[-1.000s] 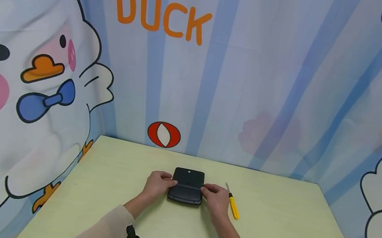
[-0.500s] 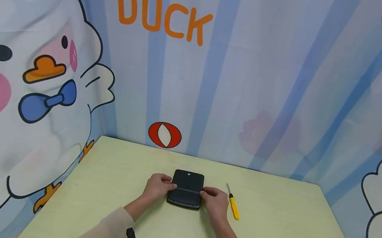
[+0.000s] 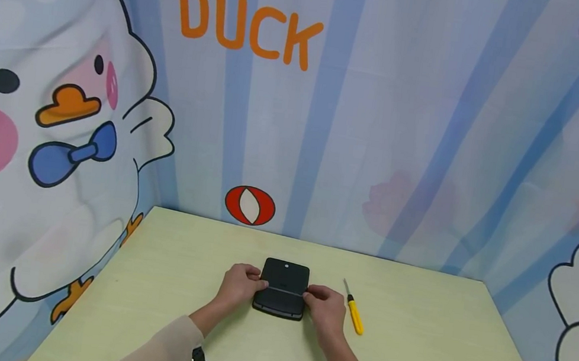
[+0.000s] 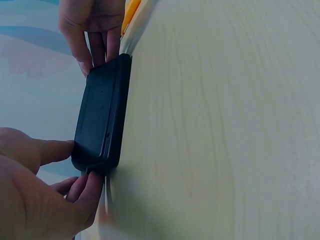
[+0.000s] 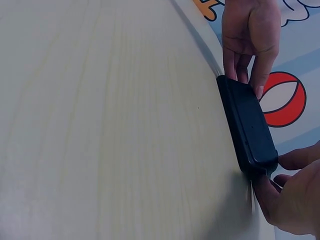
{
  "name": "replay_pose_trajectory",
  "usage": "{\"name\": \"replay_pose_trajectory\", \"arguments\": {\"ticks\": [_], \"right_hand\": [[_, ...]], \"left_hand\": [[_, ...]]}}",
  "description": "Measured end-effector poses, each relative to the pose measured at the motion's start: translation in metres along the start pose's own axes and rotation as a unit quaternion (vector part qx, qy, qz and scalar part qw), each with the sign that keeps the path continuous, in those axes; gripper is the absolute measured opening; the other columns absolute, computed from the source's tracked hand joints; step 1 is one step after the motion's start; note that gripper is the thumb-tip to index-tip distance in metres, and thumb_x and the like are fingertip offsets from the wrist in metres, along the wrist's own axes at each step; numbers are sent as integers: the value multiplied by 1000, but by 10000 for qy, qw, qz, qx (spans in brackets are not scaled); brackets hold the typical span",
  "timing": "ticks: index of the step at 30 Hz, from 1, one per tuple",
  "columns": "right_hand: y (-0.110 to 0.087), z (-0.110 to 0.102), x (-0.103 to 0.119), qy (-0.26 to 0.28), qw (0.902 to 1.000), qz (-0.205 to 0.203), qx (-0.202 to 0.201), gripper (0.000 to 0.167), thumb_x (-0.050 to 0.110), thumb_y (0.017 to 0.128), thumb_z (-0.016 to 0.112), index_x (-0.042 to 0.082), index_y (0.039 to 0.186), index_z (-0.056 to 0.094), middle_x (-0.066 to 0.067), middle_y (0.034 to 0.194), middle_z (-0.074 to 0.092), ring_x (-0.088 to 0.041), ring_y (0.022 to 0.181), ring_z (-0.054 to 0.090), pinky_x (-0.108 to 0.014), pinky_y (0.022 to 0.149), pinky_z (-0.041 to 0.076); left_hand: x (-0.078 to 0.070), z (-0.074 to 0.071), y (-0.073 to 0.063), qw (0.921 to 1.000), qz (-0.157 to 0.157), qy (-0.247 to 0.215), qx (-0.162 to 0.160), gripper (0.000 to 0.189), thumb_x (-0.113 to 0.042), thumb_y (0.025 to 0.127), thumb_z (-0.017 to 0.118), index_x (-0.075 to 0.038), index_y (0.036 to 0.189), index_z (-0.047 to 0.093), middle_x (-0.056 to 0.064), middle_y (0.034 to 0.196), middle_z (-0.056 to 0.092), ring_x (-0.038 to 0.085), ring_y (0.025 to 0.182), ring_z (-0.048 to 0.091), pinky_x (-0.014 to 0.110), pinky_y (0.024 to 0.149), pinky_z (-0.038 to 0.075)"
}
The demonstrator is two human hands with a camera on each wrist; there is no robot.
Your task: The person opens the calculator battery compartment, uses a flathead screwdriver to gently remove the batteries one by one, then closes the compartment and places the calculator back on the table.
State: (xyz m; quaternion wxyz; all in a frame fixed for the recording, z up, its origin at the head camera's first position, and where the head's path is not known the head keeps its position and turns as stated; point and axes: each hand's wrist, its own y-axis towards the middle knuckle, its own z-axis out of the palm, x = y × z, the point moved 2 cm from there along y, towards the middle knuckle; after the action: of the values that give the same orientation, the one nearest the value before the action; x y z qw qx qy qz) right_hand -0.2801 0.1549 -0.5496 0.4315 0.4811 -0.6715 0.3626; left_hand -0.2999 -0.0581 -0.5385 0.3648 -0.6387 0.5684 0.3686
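Black flat case with rounded corners (image 3: 281,299): held between both hands over the middle of the pale wood-grain desk (image 3: 411,331); resting or slightly raised, cannot tell.
Left hand (image 3: 240,285): clamped on the case's left edge, pinching between thumb and fingers.
Right hand (image 3: 327,311): clamped on the case's right edge, likewise pinching.
Grip on case: done, judging by contact at both sides.
Case work remaining: probably most of it; no raised lid or detached part visible, contents impossible to see.
Yellow-handled tool with thin metal shaft (image 3: 354,314): lying untouched just beside the right hand, apparently unneeded for this step.
Release of case: not yet done.
Case count: one, with one pale round dot (image 3: 287,266) and one crosswise line.
Tool count: one.
Hand count: two, below two beige sleeves (image 3: 160,344).
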Motion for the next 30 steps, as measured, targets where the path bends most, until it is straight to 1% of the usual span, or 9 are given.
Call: {"name": "replay_pose_trajectory", "arguments": {"ticks": [5,8,11,13,16,20,22,25,30], "right_hand": [[0,0,-1,-49,10000,55,8,25,7,96,76,1,120,77,-11,111,75,-27,104,68,-43,91,60],[0,-2,-1,-45,10000,-40,50,25,8,95,77,-1,119,76,-12,109,75,-26,99,69,-40,87,61],[0,-6,0,-14,9998,-162,91,25,11,95,79,-1,117,77,-12,106,75,-25,94,70,-35,82,61],[0,-9,1,-8,9995,-262,173,27,12,95,79,-1,118,76,-12,106,74,-25,93,69,-34,80,61],[1,-13,2,-25,9989,-364,303,31,12,94,80,-2,121,74,-13,110,74,-26,98,69,-35,82,60],[1,-16,2,-121,9967,-633,488,36,11,94,80,-3,127,72,-15,118,74,-28,107,68,-42,91,60],[2,-17,2,-215,9952,-758,580,39,11,95,79,-3,129,71,-15,122,73,-29,110,67,-45,96,59],[3,-18,4,-410,9923,-938,700,41,13,95,79,-2,132,70,-15,124,72,-30,113,66,-47,100,57],[5,-17,6,-716,9853,-1305,834,42,15,95,80,-1,132,70,-14,127,72,-33,117,66,-49,104,55]], "left_hand": [[0,-1,1,9998,100,192,28,39,-11,91,84,9,122,71,17,108,74,28,98,72,43,87,62],[-1,-3,3,9993,177,310,85,44,-13,91,84,9,126,69,17,112,73,30,102,71,45,90,61],[-1,-6,4,9978,381,498,212,50,-18,92,84,9,131,67,19,119,72,33,109,69,48,96,59],[-1,-7,6,9946,640,748,339,55,-23,93,84,8,134,66,20,126,70,35,115,67,50,100,57],[-1,-7,8,9848,1155,1170,551,64,-31,93,83,6,141,62,22,137,65,38,125,63,53,105,53],[-1,-7,10,9664,1803,1572,941,78,-39,90,85,3,149,55,22,149,56,40,136,56,55,111,49],[-1,-7,11,9581,1985,1685,1193,84,-41,89,86,2,153,51,21,153,52,39,138,54,55,114,47],[0,-7,14,9478,2137,1814,1517,90,-42,88,86,1,157,46,21,157,47,38,140,51,55,115,45],[6,-5,19,9264,2307,2372,1795,94,-55,90,80,-5,161,43,15,163,40,34,145,46,52,117,44]]}}
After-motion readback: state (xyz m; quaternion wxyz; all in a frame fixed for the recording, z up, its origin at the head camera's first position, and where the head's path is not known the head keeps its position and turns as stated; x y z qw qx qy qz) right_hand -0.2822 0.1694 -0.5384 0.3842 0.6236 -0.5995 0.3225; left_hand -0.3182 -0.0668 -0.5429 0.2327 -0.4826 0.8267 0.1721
